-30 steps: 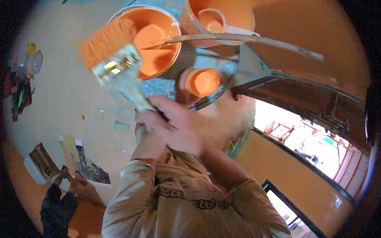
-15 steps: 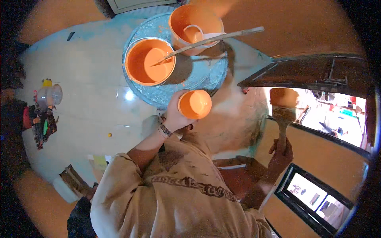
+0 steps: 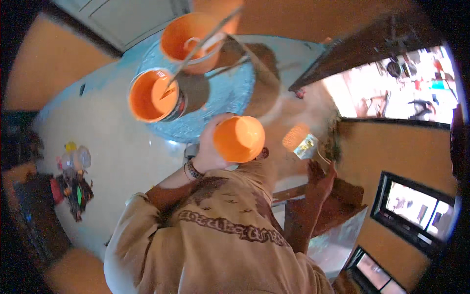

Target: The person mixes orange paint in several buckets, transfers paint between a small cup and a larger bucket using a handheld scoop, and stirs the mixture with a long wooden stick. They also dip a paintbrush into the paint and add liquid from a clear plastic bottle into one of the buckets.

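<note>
My left hand [image 3: 208, 147] is wrapped round a small orange paint cup [image 3: 226, 139], its mouth tilted toward me. Orange paint seems to coat its inside; the depth cannot be told. In my right hand [image 3: 323, 177], slightly blurred, is a wide paintbrush [image 3: 305, 147] with orange bristles and a shiny ferrule. The brush is to the right of the cup, apart from it. Beyond my left hand stands a paint bucket [image 3: 139, 105] of orange paint, with a long stirring stick [image 3: 208, 36] leaning in it. Behind it is a bigger orange bucket [image 3: 171, 36] with a pale-handled dipper inside.
Both buckets stand on a round, blue, paint-spattered surface [image 3: 227, 95]. A mixed pile of small things [image 3: 76, 181] lies on the pale floor at left. Orange walls [image 3: 396, 152] with dark-framed windows [image 3: 416, 210] and a bright opening are on the right. A pale door [image 3: 122, 19] is at the back.
The view has turned, so the buckets sit further left. My right hand has brought the brush down and left from the wall toward the cup. My left hand still holds the cup.
</note>
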The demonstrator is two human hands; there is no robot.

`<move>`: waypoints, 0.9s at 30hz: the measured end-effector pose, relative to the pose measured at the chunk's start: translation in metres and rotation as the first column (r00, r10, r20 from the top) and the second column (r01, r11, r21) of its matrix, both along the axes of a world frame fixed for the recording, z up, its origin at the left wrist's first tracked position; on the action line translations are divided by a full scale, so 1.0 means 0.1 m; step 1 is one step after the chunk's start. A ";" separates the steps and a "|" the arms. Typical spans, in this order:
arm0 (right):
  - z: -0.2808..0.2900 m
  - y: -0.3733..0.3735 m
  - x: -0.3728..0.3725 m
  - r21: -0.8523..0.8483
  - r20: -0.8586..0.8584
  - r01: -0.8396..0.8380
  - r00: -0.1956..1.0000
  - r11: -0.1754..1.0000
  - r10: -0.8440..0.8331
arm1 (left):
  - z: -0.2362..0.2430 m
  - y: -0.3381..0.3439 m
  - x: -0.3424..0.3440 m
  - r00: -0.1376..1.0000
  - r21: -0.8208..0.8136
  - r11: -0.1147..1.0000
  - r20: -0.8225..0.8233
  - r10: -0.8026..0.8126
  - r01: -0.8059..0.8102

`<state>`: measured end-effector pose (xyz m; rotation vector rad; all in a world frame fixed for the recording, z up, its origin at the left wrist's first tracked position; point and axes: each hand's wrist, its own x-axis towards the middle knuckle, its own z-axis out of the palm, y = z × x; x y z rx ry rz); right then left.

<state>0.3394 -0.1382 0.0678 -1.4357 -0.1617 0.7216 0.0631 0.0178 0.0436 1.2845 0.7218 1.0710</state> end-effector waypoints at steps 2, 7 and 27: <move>0.07 0.11 0.11 0.097 -0.193 0.174 0.969 0.980 -0.153 | 0.01 -0.04 0.22 0.975 -0.452 0.888 0.221 0.022 0.082; 0.00 0.10 0.89 -0.064 0.083 0.166 0.984 0.984 -0.161 | 0.12 0.11 1.00 0.979 0.226 0.964 -0.178 -0.102 0.141; 0.10 0.38 4.53 0.265 -0.478 0.467 0.823 0.844 -0.305 | 0.20 0.68 5.10 0.728 0.347 0.659 -0.489 -0.481 0.668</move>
